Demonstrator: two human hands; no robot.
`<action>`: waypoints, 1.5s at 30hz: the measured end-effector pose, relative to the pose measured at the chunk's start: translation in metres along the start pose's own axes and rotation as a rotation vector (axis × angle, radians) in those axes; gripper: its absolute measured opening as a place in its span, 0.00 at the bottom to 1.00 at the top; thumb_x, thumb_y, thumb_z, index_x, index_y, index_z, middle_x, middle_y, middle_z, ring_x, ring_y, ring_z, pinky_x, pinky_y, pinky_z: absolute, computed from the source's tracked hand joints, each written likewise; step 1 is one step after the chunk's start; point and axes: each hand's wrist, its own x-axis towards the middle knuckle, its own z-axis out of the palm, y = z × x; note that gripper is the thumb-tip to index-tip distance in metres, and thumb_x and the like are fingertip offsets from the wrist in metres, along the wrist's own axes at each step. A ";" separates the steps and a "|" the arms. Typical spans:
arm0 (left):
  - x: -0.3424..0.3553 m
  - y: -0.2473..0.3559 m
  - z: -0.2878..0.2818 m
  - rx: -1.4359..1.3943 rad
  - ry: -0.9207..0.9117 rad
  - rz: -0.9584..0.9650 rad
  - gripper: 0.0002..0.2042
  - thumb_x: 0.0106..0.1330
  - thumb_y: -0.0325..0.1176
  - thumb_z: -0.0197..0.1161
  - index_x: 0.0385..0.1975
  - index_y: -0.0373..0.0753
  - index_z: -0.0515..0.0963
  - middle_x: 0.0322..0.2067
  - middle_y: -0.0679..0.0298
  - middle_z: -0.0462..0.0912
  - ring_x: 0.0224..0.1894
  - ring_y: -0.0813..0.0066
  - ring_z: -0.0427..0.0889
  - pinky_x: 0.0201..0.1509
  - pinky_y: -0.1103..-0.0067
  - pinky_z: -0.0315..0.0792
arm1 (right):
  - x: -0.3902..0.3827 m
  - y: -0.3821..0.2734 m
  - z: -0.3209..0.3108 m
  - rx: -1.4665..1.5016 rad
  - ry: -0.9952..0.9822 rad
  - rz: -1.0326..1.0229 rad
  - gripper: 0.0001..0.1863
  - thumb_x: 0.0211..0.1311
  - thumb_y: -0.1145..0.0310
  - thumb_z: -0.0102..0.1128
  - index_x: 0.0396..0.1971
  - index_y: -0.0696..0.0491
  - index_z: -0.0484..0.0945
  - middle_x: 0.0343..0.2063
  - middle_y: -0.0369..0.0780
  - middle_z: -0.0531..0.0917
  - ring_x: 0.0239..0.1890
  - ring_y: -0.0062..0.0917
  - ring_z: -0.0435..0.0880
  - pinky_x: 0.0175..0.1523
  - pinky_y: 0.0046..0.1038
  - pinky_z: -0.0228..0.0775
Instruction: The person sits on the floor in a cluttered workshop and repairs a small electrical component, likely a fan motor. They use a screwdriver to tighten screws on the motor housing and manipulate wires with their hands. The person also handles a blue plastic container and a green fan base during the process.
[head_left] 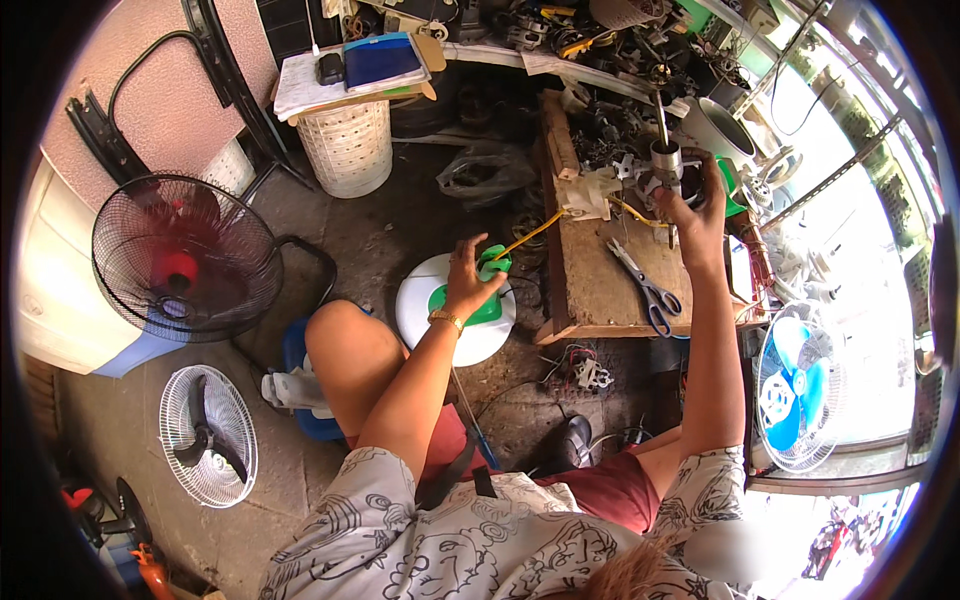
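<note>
- My left fingers (466, 253) are spread at the green upright piece (497, 262) on the white round base (418, 312); I cannot tell whether they press on it.
- That base stands on the floor beside my bent left knee.
- My right fingers (714, 183) are wrapped around a metal cylinder (665, 158), which I hold up above the counter (600, 300), its thin rod pointing away from me.
- A yellow cord (532, 233) runs from the green piece to the counter's left edge, near a pale, crumpled-looking piece (588, 194).
- Scissors (629, 262) with dark handles lie on the counter, left of my right forearm, their blades slightly apart.
- A black fan with a red centre (178, 268) stands to my left, a white fan cage (208, 500) with dark blades nearer me.
- A fan with blue blades (790, 420) is at my right.
</note>
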 end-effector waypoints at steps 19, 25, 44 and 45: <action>0.031 0.057 -0.017 -0.048 -0.033 0.156 0.11 0.59 0.32 0.63 0.42 0.44 0.77 0.27 0.66 0.68 0.30 0.71 0.67 0.37 0.75 0.66 | -0.011 0.025 -0.021 0.140 0.157 0.024 0.37 0.44 0.64 0.68 0.56 0.59 0.64 0.41 0.39 0.74 0.45 0.23 0.72 0.50 0.25 0.66; 0.070 0.106 -0.011 0.006 -0.091 0.390 0.08 0.57 0.38 0.64 0.33 0.43 0.77 0.26 0.66 0.71 0.31 0.63 0.70 0.36 0.70 0.68 | -0.003 0.024 -0.012 0.139 0.131 0.024 0.40 0.42 0.65 0.69 0.57 0.62 0.62 0.45 0.41 0.76 0.47 0.24 0.73 0.55 0.26 0.63; 0.067 0.067 0.001 0.277 -0.277 0.415 0.07 0.61 0.35 0.60 0.26 0.40 0.74 0.28 0.63 0.71 0.32 0.59 0.71 0.37 0.68 0.69 | 0.001 0.048 -0.108 -0.078 0.193 0.052 0.23 0.49 0.73 0.61 0.48 0.59 0.69 0.35 0.41 0.80 0.32 0.21 0.79 0.36 0.23 0.72; 0.067 0.061 -0.004 0.311 -0.264 0.415 0.07 0.61 0.36 0.59 0.26 0.40 0.74 0.28 0.63 0.71 0.32 0.58 0.71 0.37 0.67 0.69 | 0.002 0.051 -0.112 -0.040 0.213 0.096 0.23 0.49 0.73 0.61 0.47 0.59 0.69 0.34 0.41 0.80 0.32 0.22 0.79 0.35 0.23 0.73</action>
